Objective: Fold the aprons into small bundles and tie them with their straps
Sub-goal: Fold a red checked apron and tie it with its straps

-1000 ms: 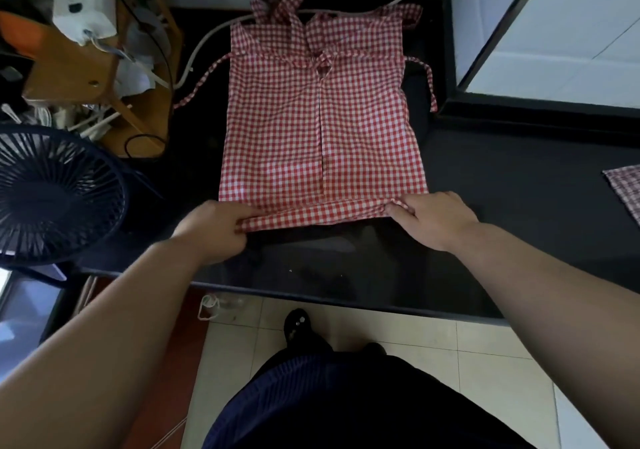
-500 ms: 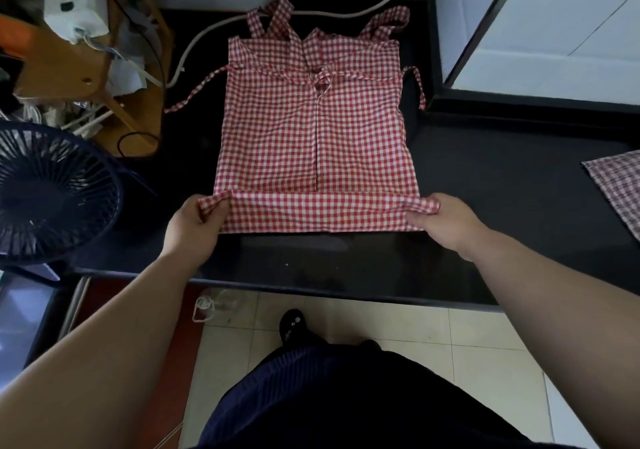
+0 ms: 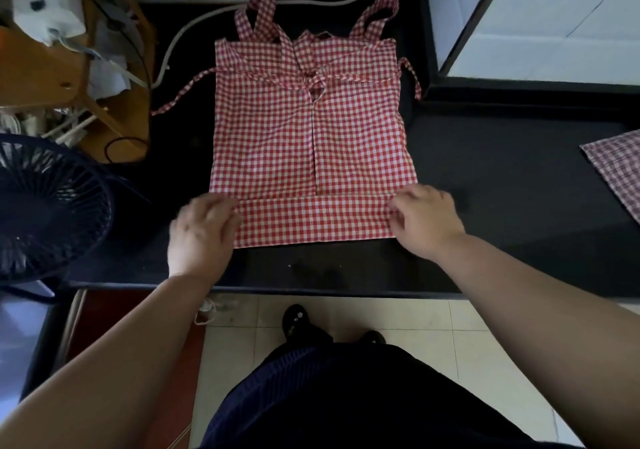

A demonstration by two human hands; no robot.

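Counter (image 3: 502, 188): black, glossy, beneath both hands.
Apron (image 3: 308, 136): flat there, near hem folded between the hands.
Left hand (image 3: 201, 230): on fold, blurred, grip unclear.
Right hand (image 3: 427, 221): pinches fold.
Fan (image 3: 45, 206): beyond left hand.

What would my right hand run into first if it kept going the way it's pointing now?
The red checked apron. Your right hand points forward and left, its fingers at the right end of the folded band, so it would likely slide onto it.

Fan (image 3: 45, 206) L, wood rack (image 3: 31, 67) back-L.
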